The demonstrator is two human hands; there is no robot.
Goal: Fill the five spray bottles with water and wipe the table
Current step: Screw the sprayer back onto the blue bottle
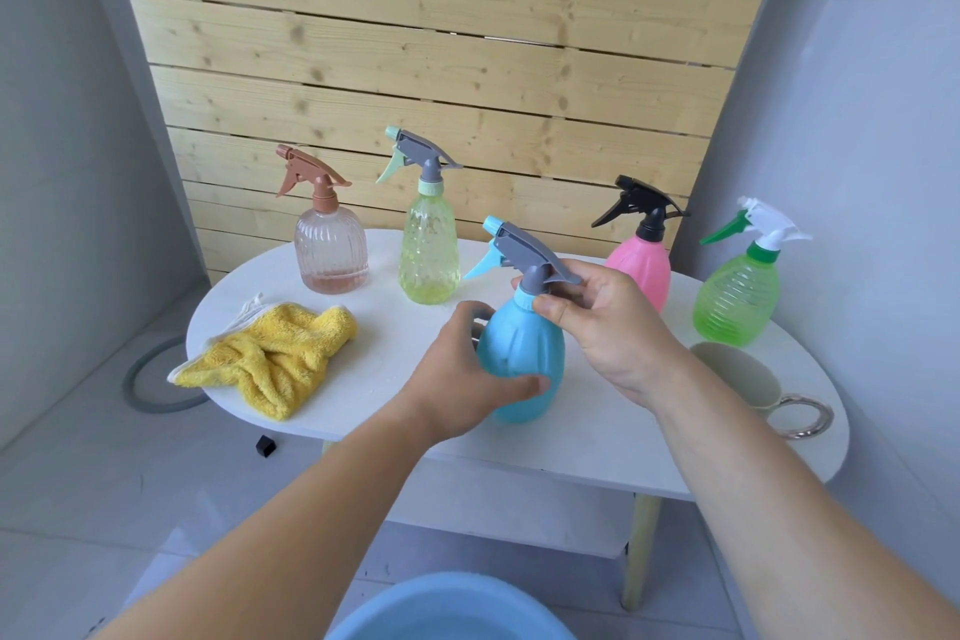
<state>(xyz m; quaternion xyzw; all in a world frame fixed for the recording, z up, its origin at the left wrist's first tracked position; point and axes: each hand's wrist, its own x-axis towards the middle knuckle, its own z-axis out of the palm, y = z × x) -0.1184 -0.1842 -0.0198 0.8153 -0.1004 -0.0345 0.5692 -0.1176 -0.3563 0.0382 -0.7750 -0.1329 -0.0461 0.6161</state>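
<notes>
Your left grip (pixel 457 374) holds the blue bottle (pixel 524 348) | right grip (pixel 608 322) pinches its spray top (pixel 524 250) | bottle near bench (pixel 597 431) front edge

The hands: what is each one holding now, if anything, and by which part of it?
Both hold the blue spray bottle. The left hand grips its round body; the right hand pinches its neck, just under the grey trigger head.

Left grip (pixel 460 374) clasps the bottle (pixel 519 346) — right grip (pixel 608 322) pinches its neck.
</notes>
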